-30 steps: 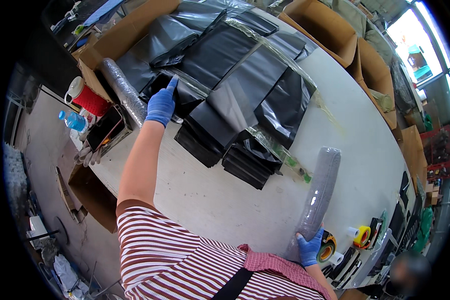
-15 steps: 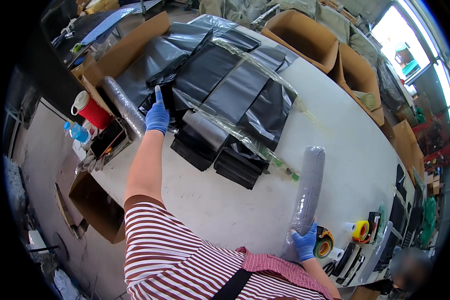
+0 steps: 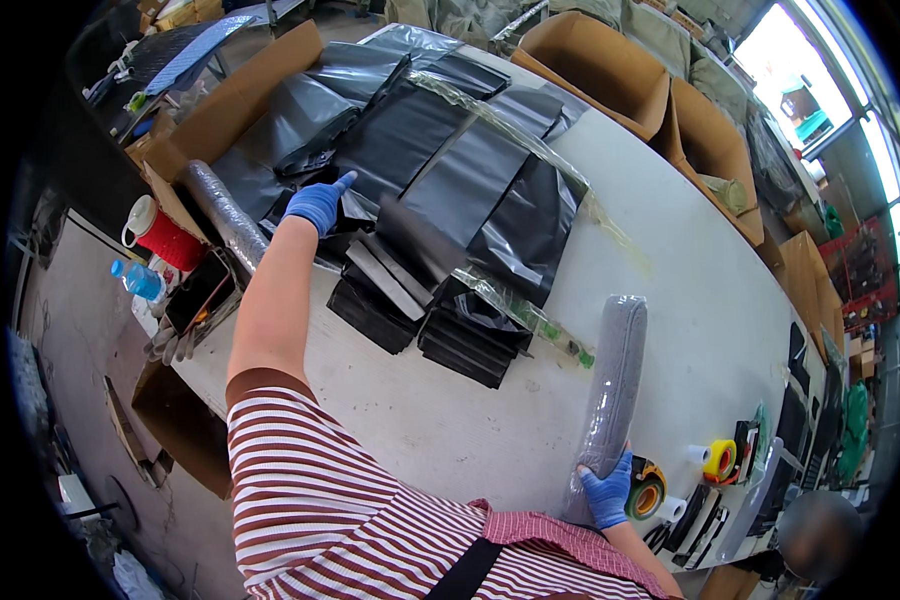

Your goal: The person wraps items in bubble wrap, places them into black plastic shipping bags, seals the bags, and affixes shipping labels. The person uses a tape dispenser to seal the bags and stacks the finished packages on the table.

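Observation:
My left hand point(image 3: 317, 207), in a blue glove, is at the left side of a spread of black plastic bags point(image 3: 395, 140). One finger stretches out over them, while the others close on a black plastic bag point(image 3: 358, 208); their tips are partly hidden. Just right of it, a loose bag flap point(image 3: 418, 240) is blurred by motion. Folded stacks of black bags point(image 3: 470, 340) lie nearer to me. My right hand point(image 3: 607, 488), also gloved, is wrapped round the lower end of a grey roll in clear plastic point(image 3: 615, 390), which lies lengthwise on the white table point(image 3: 410, 420).
A clear plastic strip point(image 3: 510, 300) crosses the bags. Tape rolls point(image 3: 647, 495) and a yellow tape point(image 3: 720, 460) stand at right. A red jug point(image 3: 165, 235), a water bottle point(image 3: 138, 280) and another wrapped roll point(image 3: 222, 212) are at left. Cardboard boxes point(image 3: 595, 75) line the far edge.
My left hand has shifted slightly nearer and turned to the right. The bag flap beside it has lifted and swung, uncovering a folded edge on the stack. My right hand still holds the roll.

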Tool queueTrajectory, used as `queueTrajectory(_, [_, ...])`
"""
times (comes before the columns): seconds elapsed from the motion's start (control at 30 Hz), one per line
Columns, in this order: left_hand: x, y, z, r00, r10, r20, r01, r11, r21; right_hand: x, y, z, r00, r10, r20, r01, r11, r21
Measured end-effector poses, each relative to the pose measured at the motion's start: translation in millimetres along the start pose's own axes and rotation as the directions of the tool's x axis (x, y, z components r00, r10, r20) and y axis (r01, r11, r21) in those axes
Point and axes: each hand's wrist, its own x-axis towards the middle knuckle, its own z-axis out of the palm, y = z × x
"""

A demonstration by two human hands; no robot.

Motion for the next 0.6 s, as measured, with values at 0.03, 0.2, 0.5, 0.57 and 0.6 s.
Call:
queueTrajectory(0.03, [2.5,0.1,0.6,0.999,0.009,-0.04,-0.009,1.0,0.003,0.1,-6.7,-1.5,1.0,0.013,0.005,-0.013,1.0,0.011])
queueTrajectory(0.2, [-0.4,5.5,2.5,0.987,-0.044,-0.155,0.062,0.992,0.112,0.6,-8.8,-1.2,0.999,0.05,0.008,-0.05,0.996,0.067])
queueTrajectory(0.5, [-90.7,-29.3,10.9,0.896,0.027,-0.443,-0.139,0.965,-0.223,4.4,-8.5,-2.3,1.0,-0.024,-0.007,0.024,0.999,0.048])
queueTrajectory(0.57, [-96.7,-25.5,2.8,0.867,-0.1,-0.488,-0.2,0.828,-0.524,4.9,5.3,0.1,0.998,-0.062,0.014,0.061,0.995,0.083])
queueTrajectory(0.6, [-100.0,-8.8,-20.4,0.876,-0.05,-0.48,-0.097,0.956,-0.275,0.4,7.1,1.2,0.999,-0.039,0.032,0.031,0.978,0.208])
